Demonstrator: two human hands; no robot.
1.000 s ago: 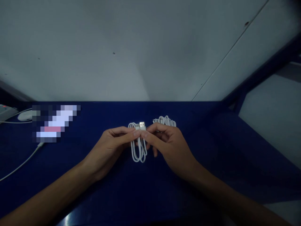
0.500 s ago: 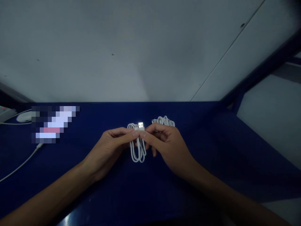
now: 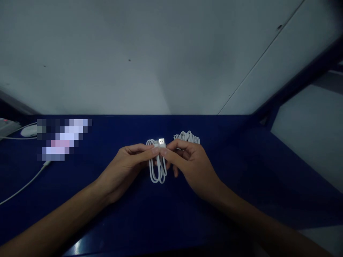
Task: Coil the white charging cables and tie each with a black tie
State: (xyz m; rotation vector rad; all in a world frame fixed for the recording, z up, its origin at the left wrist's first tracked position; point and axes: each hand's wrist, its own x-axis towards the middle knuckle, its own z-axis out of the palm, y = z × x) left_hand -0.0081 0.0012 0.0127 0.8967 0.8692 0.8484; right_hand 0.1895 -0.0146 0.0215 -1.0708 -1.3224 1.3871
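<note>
A coiled white USB cable [image 3: 158, 173] is held between my two hands above the blue table, its loops hanging down and its metal plug pointing up. My left hand [image 3: 128, 160] pinches it from the left, with the thumb on the front near the plug. From the right, my right hand [image 3: 193, 162] grips it the same way, thumb just below the plug. The two thumbtips nearly meet. Parts of the fingers behind the coil are hidden. Just beyond my right hand lie more coiled white cables [image 3: 187, 136], partly covered by that hand.
On the left of the blue table [image 3: 120, 128] lies a pixelated, lit device [image 3: 65, 137] with a white cord [image 3: 29, 182]. A white rounded object [image 3: 28, 131] and a power strip [image 3: 8, 125] sit at the far left. A pale wall [image 3: 134, 85] rises behind.
The view has shifted slightly. Both hands keep almost the same hold on the cable, with no clear movement otherwise.
</note>
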